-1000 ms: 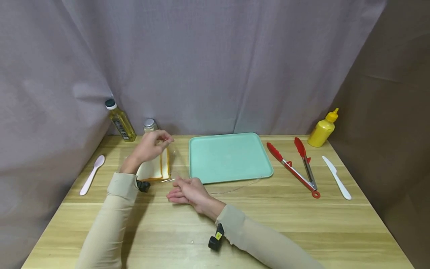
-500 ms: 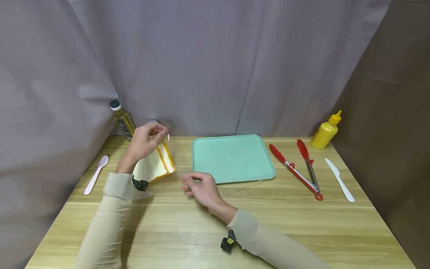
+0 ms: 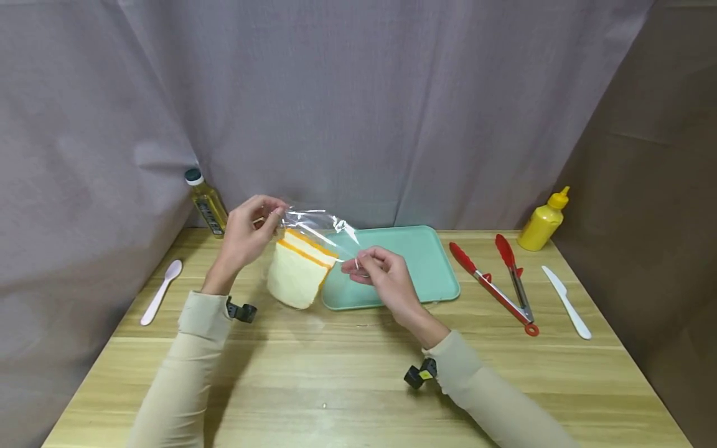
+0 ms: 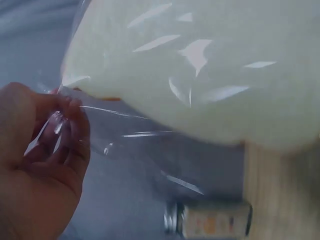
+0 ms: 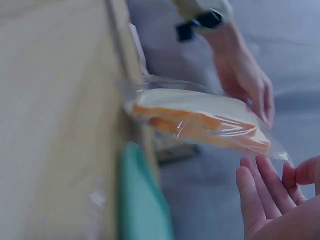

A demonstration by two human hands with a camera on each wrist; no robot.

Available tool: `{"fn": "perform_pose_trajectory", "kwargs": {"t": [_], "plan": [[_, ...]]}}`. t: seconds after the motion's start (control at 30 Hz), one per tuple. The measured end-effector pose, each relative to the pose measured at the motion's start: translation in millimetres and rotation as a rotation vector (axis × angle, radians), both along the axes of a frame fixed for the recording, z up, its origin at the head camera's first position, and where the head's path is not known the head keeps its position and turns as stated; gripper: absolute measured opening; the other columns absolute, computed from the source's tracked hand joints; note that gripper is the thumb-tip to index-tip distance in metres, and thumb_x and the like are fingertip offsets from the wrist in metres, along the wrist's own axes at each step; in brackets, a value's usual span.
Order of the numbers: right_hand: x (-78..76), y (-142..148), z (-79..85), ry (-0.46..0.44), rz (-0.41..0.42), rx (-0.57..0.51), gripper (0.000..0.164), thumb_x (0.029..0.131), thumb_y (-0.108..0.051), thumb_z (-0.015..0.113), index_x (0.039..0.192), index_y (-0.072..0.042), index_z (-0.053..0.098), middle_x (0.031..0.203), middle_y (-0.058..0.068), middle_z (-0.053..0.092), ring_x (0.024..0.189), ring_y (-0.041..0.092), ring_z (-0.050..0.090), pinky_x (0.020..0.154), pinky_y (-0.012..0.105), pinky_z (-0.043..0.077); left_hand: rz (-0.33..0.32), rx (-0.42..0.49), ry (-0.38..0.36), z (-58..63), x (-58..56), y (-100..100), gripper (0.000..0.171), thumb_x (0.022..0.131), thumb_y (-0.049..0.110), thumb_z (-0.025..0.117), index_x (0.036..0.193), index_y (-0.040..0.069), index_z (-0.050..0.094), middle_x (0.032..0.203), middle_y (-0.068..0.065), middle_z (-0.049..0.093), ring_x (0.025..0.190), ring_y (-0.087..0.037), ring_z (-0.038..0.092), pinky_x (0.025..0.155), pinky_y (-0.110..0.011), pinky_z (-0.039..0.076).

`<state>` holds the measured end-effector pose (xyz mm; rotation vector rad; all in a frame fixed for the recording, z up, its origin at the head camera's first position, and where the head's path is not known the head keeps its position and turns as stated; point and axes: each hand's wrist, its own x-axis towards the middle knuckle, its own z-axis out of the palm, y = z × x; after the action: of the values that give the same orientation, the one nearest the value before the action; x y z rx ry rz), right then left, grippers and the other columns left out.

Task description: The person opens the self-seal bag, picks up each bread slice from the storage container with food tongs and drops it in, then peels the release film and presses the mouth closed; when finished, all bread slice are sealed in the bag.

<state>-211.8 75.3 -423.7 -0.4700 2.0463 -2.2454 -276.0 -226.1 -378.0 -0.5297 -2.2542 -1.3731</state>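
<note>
Two slices of white bread (image 3: 299, 274) with orange-brown crusts hang tilted inside a clear plastic bag (image 3: 325, 227). My left hand (image 3: 245, 230) pinches one upper corner of the bag between thumb and fingertips. At the opposite corner, my right hand (image 3: 392, 280) pinches the bag between thumb and index finger, its other fingers extended in the right wrist view. The bag's top edge stretches between both hands. In the head view the bread overlaps the left end of a mint-green tray (image 3: 437, 267). Glare streaks the plastic (image 4: 195, 55) in the left wrist view.
An oil bottle (image 3: 208, 208) and a small jar (image 4: 215, 220) stand at the back left, with a pink spoon (image 3: 160, 292) nearby. Red tongs (image 3: 493, 289), a white knife (image 3: 567, 302) and a yellow squeeze bottle (image 3: 541, 221) are on the right. A curtain (image 3: 358, 112) hangs behind.
The bagged bread has risen and shifted right, towards the tray. My right hand has moved right and up and now pinches the bag corner; my left hand has moved slightly right.
</note>
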Motion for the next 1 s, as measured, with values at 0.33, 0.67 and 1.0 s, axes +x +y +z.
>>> {"fn": "perform_pose_trajectory", "kwargs": {"t": [0.33, 0.67, 1.0], "plan": [[-12.0, 52.2, 54.2, 0.306, -0.155, 0.038, 0.026, 0.111, -0.020, 0.064, 0.110, 0.005, 0.069, 0.102, 0.011, 0.083, 0.093, 0.020, 0.082, 0.088, 0.037, 0.069, -0.073, 0.267, 0.143, 23.0, 13.8, 49.5, 0.015, 0.106, 0.009, 0.069, 0.117, 0.000, 0.076, 0.112, -0.014, 0.073, 0.082, -0.012, 0.070, 0.065, -0.018, 0.059], [-12.7, 92.5, 81.3, 0.558, -0.258, 0.077, 0.014, 0.107, -0.006, 0.067, 0.107, 0.007, 0.073, 0.097, 0.008, 0.081, 0.084, 0.018, 0.080, 0.079, 0.028, 0.068, -0.269, 0.473, 0.132, 31.3, 28.1, 91.3, 0.017, 0.103, 0.001, 0.072, 0.117, -0.007, 0.076, 0.112, -0.003, 0.082, 0.093, -0.012, 0.079, 0.080, -0.026, 0.066], [-16.7, 107.4, 88.9, 0.598, -0.369, 0.038, 0.017, 0.105, -0.005, 0.070, 0.109, 0.010, 0.076, 0.095, 0.007, 0.082, 0.079, 0.017, 0.079, 0.075, 0.028, 0.067, -0.279, 0.597, 0.159, 28.6, 31.0, 103.3, 0.014, 0.099, -0.001, 0.076, 0.113, -0.006, 0.079, 0.108, -0.007, 0.083, 0.090, -0.016, 0.080, 0.085, -0.034, 0.068]]}}
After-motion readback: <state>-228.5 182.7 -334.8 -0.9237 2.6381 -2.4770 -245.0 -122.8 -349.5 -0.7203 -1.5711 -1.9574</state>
